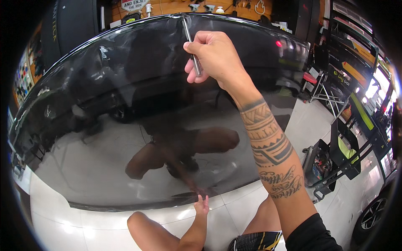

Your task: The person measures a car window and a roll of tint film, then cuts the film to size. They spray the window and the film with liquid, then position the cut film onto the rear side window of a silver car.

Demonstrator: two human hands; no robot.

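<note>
A large glossy black panel (104, 138), which looks like a car door or side covered in loose film, stands before me. Wrinkles run along its upper part, and a small fold (176, 16) shows at the top edge. My right hand (213, 52) pinches a slim silver pen-shaped tool (186, 33), perhaps a knife. The tool slants, with its upper end close to the fold; whether it touches cannot be made out. Low down, at the panel's bottom edge, my left hand (202, 206) points its fingers upward, apart and with nothing visible in them.
On the right stands a black wheeled cart (320, 163) with trays, near a folding stand (331, 92) and a red-topped stool (309, 78). A car wheel (372, 213) is at the lower right. Behind the panel, tools hang on a wooden wall (238, 6). White tiles (247, 205) cover the floor.
</note>
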